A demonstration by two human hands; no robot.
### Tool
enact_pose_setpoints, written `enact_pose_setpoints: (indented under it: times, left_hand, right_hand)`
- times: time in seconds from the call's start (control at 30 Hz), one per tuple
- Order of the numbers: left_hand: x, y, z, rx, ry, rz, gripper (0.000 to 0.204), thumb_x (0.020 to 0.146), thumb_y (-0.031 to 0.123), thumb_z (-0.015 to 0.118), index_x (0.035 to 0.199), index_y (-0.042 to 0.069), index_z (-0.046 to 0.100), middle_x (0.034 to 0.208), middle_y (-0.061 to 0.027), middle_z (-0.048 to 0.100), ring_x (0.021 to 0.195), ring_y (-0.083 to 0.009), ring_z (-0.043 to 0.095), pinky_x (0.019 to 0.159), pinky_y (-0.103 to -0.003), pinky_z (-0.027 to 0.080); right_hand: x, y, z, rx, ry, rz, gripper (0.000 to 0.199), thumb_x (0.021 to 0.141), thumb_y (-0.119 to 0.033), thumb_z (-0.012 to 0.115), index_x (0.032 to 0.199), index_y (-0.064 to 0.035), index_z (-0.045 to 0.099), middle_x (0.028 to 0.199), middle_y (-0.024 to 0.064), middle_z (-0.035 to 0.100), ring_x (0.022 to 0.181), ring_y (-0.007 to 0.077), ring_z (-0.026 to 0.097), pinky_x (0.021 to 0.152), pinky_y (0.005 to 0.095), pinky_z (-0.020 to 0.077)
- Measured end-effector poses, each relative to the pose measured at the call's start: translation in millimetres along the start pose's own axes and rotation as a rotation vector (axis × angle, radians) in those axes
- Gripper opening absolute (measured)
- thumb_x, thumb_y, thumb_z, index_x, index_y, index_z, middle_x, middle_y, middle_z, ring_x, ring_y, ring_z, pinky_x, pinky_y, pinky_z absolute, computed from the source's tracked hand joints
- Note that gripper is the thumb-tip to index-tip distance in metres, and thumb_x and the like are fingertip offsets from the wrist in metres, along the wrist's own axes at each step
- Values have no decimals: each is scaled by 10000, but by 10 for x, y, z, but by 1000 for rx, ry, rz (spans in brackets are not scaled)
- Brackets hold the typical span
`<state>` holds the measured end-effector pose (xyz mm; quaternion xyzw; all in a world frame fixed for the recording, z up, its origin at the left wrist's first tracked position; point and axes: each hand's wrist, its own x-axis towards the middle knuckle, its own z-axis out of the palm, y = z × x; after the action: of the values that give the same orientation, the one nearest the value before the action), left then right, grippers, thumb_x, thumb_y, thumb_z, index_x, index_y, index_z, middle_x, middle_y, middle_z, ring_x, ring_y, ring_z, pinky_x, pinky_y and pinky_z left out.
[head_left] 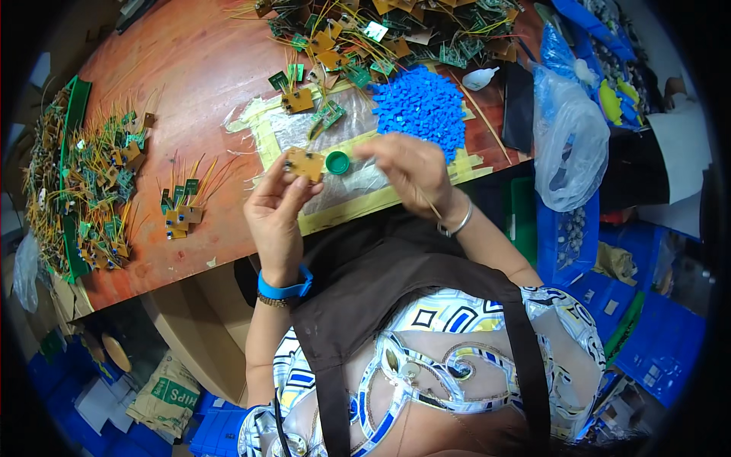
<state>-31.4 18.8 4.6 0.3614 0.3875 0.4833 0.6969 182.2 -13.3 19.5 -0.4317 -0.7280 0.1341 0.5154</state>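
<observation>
My left hand [278,217] pinches a small tan circuit board [304,164] between thumb and fingers, above the taped work mat [343,211]. My right hand [411,169] is closed, with a thin brown stick [428,199] emerging below its palm toward the wrist; the stick's other end is hidden. Between the hands, close to the right fingertips, sits a small round green cap [337,162] with its hollow side up. A green circuit board [327,118] lies just beyond the held one. Farther right is a heap of small blue plastic pieces [420,110].
Wired boards [335,46] pile up at the back. More wired boards [106,194] fill the left side beside a green strip [74,114], with a small group [183,209] nearer me. A clear plastic bag [571,156] hangs at the right edge; a wooden stick [487,122] lies nearby.
</observation>
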Motion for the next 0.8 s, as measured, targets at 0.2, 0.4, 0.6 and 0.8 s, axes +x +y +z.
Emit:
enact_pose_setpoints:
  times: [0.2, 0.4, 0.6, 0.8]
  left_hand:
    - [-6, 31, 34, 25, 30, 18, 412, 900, -38, 628, 1303, -54, 546, 955, -73, 630, 844, -185, 680, 804, -335, 607]
    - [-12, 16, 33, 50, 45, 14, 414, 899, -32, 633, 1303, -55, 546, 946, -72, 631, 839, -180, 679, 801, -331, 607]
    - [-3, 14, 85, 58, 39, 18, 410, 901, -27, 636, 1300, -62, 546, 943, -78, 638, 836, -184, 681, 789, -330, 605]
    - [-18, 4, 77, 70, 24, 36, 411, 901, -25, 637, 1299, -65, 545, 941, -85, 648, 827, -187, 685, 789, -328, 601]
  right_hand:
    - [16, 519, -46, -612, -148, 1, 231, 821, 10, 602, 1047, -22, 638, 1015, 126, 679, 936, 259, 653, 811, 380, 463]
    - [-61, 487, -29, -631, -270, 81, 235, 806, 17, 599, 1030, -38, 646, 978, 107, 670, 941, 254, 640, 847, 360, 426]
    - [-86, 468, 26, -527, -98, 86, 178, 771, -21, 680, 948, -41, 665, 814, 83, 658, 884, 239, 637, 818, 360, 423]
    - [-28, 459, 102, -636, -157, 69, 196, 735, -54, 731, 922, -56, 670, 787, 71, 653, 793, 231, 613, 765, 360, 418]
